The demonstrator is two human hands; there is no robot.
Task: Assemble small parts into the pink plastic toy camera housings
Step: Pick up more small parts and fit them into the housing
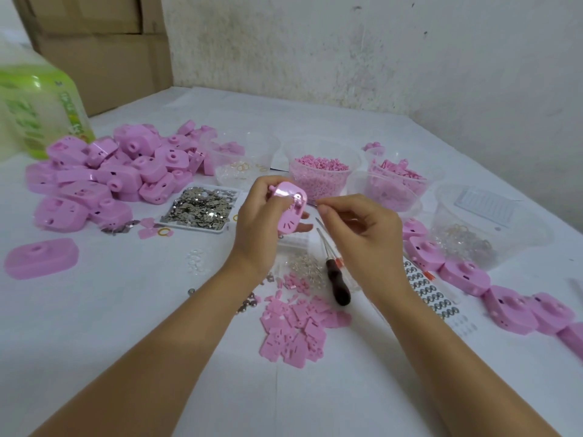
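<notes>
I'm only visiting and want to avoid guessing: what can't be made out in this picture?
Head view only.
The small part pinched by the right hand: too small to identify, fingertips cover most of it.
The pink housing in the left hand: its far side is hidden by the fingers.
The green bottle: cut off by the left edge, label blurred.
The clear tub at right: contents blurred behind its plastic wall.

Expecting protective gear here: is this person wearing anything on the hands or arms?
No. The left hand and right hand are bare, without gloves or rings; both forearms show no sleeve, watch or bracelet as far as the picture reaches.
</notes>
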